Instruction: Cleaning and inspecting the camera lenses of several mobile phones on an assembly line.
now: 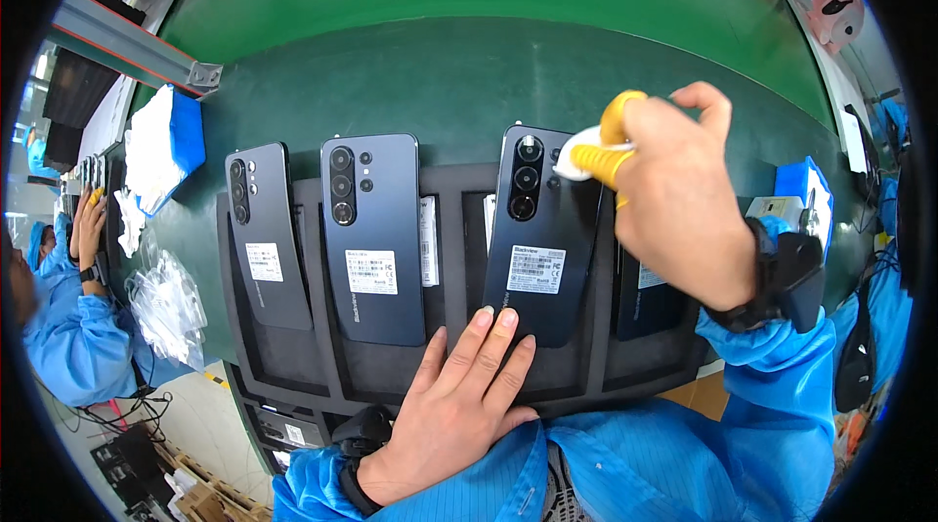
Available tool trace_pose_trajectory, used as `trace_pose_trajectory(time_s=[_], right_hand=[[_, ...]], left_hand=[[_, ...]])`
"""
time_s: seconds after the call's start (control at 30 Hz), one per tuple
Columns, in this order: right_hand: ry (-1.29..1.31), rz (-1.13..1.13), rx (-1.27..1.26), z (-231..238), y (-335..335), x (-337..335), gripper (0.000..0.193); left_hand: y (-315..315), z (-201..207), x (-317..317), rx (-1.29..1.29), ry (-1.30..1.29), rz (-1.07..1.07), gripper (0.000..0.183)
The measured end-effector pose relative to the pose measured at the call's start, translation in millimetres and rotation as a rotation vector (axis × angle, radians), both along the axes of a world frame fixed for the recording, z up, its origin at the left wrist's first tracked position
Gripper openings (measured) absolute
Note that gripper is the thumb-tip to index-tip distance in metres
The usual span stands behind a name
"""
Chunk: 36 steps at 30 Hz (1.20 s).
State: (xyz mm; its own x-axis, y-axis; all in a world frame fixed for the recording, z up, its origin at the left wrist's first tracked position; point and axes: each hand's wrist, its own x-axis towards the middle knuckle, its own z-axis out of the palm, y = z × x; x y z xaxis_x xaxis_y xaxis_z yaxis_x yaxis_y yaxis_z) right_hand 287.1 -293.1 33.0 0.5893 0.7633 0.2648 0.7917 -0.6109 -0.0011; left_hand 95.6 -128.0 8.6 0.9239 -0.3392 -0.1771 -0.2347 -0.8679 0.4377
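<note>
My left hand [459,398] lies flat, fingers stretched, with its fingertips on the lower end of a dark smartphone [557,229] lying back side up. Yellow finger cots cover two fingers of my right hand [674,180]. Those fingers pinch a small white wiping cloth [576,162] at the phone's upper right, beside its camera lenses [526,178]. To the left rest a second phone [376,229] and a third phone [269,239], each with a white label on its back. Another phone [645,312] is partly hidden under my right forearm. All rest on a black compartmented foam tray [457,336].
Left of the tray are a blue box [186,136] with white cloths and a heap of clear plastic bags [171,302]. Another blue box [803,185] stands at the right. A co-worker's hand [90,224] shows at far left. The green mat [440,82] stretches behind the phones.
</note>
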Motion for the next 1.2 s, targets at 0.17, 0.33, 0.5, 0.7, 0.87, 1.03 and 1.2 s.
trace_pose_trajectory(time_s=[0.17, 0.33, 0.5, 0.7, 0.87, 1.03, 1.2], right_hand=[[0.021, 0.193, 0.16, -12.7, 10.7, -17.3, 0.019], [-0.245, 0.022, 0.114, -30.5, 19.2, -3.2, 0.012], [-0.166, 0.081, 0.22, -31.4, 11.5, 4.8, 0.014], [0.018, 0.082, 0.203, -25.1, 5.8, -25.5, 0.02], [0.956, -0.105, 0.607, 1.0, -10.6, -36.6, 0.024], [1.679, -0.163, 0.941, 1.6, -30.6, -40.6, 0.026], [1.655, -0.2, 0.991, 2.6, -33.1, -70.6, 0.023]], left_hand=[[0.2, 3.5, 0.1, 0.009, -0.009, -0.029, 0.065], [-0.1, 0.2, -1.3, -0.017, 0.044, -0.018, 0.071], [-1.9, -0.3, -0.6, -0.005, 0.041, -0.016, 0.071], [-2.7, 0.8, 0.5, -0.003, 0.02, -0.031, 0.071], [-5.1, 1.2, -3.6, -0.004, -0.028, -0.017, 0.069], [-6.1, 2.9, -7.4, -0.039, -0.085, 0.014, 0.061], [-10.5, 17.7, -9.1, -0.201, -0.34, 0.14, 0.037]])
